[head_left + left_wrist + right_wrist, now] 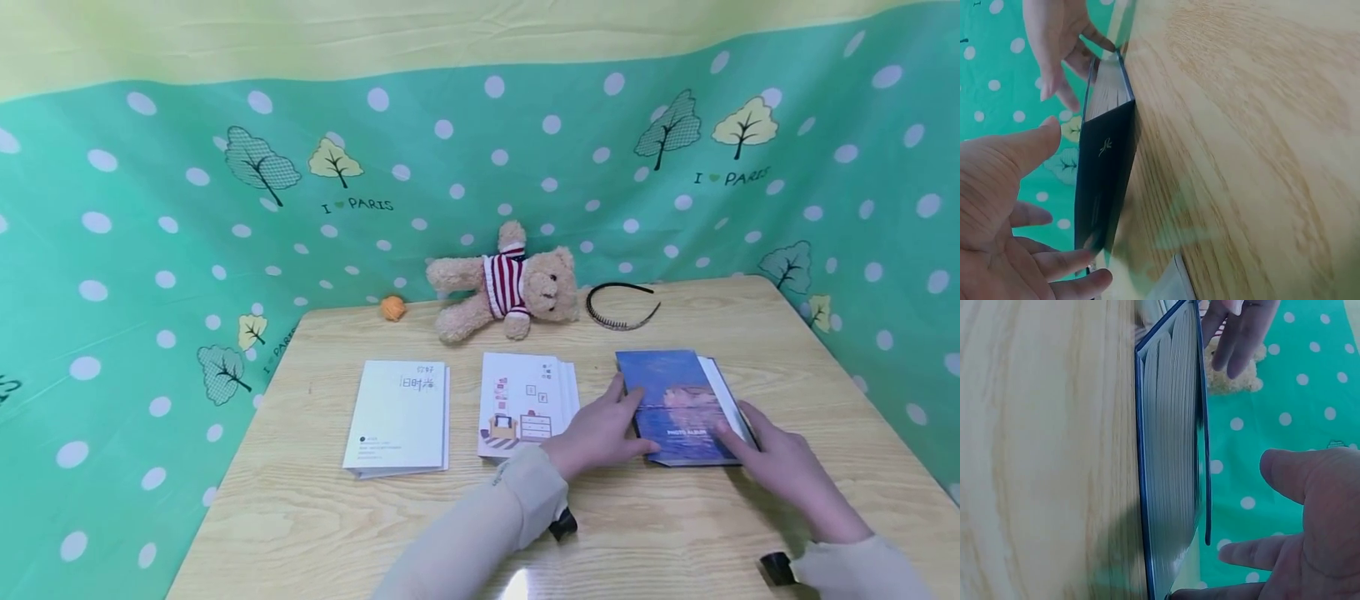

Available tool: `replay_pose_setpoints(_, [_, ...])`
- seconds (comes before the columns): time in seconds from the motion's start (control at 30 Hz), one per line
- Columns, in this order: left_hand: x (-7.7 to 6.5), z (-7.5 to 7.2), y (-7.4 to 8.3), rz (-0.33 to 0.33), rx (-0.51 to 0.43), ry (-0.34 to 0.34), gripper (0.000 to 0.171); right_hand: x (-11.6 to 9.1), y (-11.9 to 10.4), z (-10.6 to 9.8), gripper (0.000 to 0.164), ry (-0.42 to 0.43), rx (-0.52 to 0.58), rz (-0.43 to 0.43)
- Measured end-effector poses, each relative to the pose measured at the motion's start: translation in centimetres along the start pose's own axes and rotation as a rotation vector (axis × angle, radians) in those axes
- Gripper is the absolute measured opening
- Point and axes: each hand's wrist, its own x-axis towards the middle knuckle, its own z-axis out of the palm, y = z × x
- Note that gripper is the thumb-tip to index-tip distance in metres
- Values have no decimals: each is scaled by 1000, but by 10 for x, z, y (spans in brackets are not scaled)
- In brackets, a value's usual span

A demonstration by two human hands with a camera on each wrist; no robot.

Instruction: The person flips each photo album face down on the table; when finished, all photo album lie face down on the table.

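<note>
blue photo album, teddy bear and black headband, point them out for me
blue photo album [675,404], head view, middle of its front cover
teddy bear [504,283], head view, on its striped shirt
black headband [622,288], head view, top of its curved band

I have both forearms reaching forward over the desk [315,533] in pale sleeves, converging toward the right of centre. My left hand [600,429] lies palm down, fingers straight and slightly spread, fingertips pressed against a book's left edge. My right hand [780,458] mirrors it on the other side, fingers extended and loose, tips touching the right edge. Neither hand curls round anything. The 2 wrists sit low, near the surface.
</note>
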Motion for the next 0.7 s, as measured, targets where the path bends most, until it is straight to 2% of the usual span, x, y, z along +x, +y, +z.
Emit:
replay_pose_setpoints(0.2, [2, 1, 9, -39, 48, -11, 90, 0, -1, 0, 85, -11, 12, -11])
replay_pose_setpoints(0.43, [9, 3, 18, -139, 29, 9, 90, 0, -5, -2, 85, -41, 34, 2])
replay_pose_setpoints(0.7, [11, 7, 22, -173, 44, -12, 94, 2, -6, -4, 85, -42, 153, 15])
